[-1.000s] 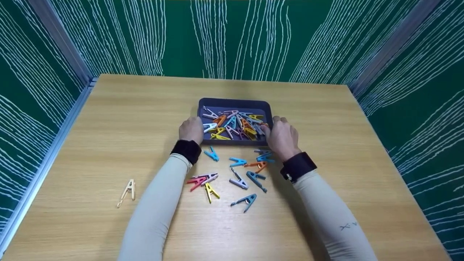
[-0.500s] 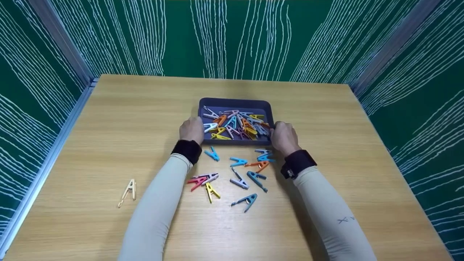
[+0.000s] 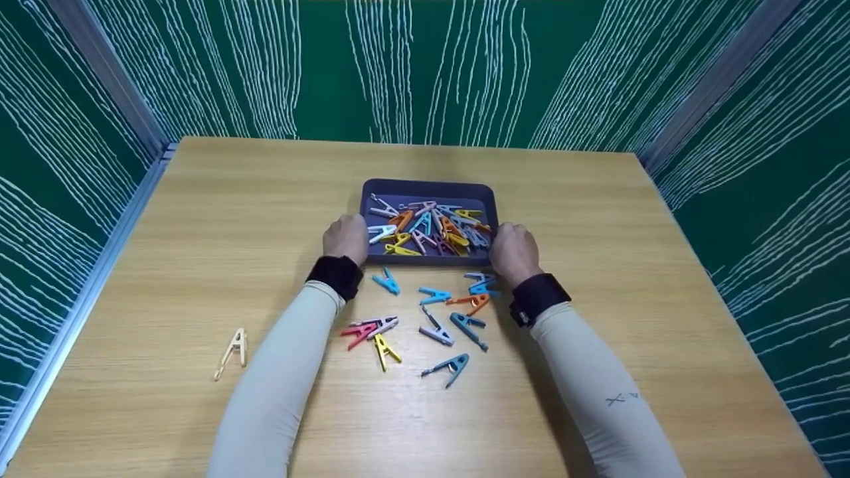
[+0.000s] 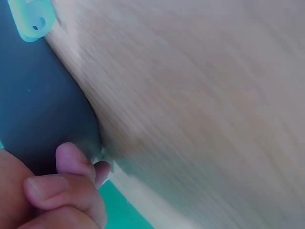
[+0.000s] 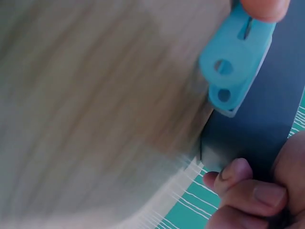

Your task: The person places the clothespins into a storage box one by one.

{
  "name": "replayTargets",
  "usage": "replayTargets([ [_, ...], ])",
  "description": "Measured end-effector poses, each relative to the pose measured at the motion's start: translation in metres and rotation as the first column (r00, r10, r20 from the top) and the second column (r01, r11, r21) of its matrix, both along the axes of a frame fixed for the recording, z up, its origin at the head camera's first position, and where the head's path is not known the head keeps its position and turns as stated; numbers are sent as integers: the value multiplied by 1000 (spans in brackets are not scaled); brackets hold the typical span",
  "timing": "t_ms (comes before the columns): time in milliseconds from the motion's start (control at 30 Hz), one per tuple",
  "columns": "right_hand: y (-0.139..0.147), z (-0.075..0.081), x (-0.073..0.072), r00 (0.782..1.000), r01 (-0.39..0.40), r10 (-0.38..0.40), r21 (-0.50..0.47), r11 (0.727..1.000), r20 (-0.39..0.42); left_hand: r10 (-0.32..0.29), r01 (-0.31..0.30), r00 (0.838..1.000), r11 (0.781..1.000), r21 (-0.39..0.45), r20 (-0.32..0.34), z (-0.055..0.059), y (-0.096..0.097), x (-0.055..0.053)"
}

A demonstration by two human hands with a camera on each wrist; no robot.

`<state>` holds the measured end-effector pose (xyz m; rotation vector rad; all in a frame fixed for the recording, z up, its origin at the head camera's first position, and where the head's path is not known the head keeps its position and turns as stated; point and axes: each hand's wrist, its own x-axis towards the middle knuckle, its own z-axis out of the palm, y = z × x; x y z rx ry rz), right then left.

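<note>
A dark grey tray (image 3: 431, 261) lies on the table, holding a heap of clothespins (image 3: 425, 222) in many colours. My left hand (image 3: 345, 239) grips the tray's left side, its fingers curled at the wall; the left wrist view shows the fingers (image 4: 66, 191) bent by the dark wall (image 4: 45, 100). On the right side my right hand (image 3: 515, 253) holds the tray, with curled fingers (image 5: 248, 191) at its wall in the right wrist view. A light blue clothespin (image 5: 233, 62) shows near that hand, in front of the tray wall.
Several loose clothespins lie in front of the tray, including a yellow one (image 3: 385, 352), a red one (image 3: 360, 332) and a blue-grey one (image 3: 451, 368). A cream clothespin (image 3: 232, 353) lies far left. Green panels (image 3: 332, 73) enclose the wooden table (image 3: 564, 186).
My right hand has drawn in its raised fingers and the thumb that lay over the rim, and has closed on the tray's right side. The left hand and tray look nearly unmoved.
</note>
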<state>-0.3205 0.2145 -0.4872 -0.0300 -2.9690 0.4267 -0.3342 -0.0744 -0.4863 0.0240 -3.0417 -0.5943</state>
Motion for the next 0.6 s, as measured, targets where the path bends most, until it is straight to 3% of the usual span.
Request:
replayTargets([
  [167,-2,-2,-1,1000,-14,14,34,999,-1,-4,4,1000,1000,7,3,6,-9,9],
  [333,1,-3,-1,997,-37,40,42,998,-68,-44,43,999,997,-68,-7,22,-13,25],
  [467,0,-3,-2,997,-41,44,44,998,-67,-127,131,991,982,-135,39,30,-16,45],
  [600,-2,-3,-3,998,-39,42,53,998,-51,-235,251,966,954,-163,112,34,-20,70],
])
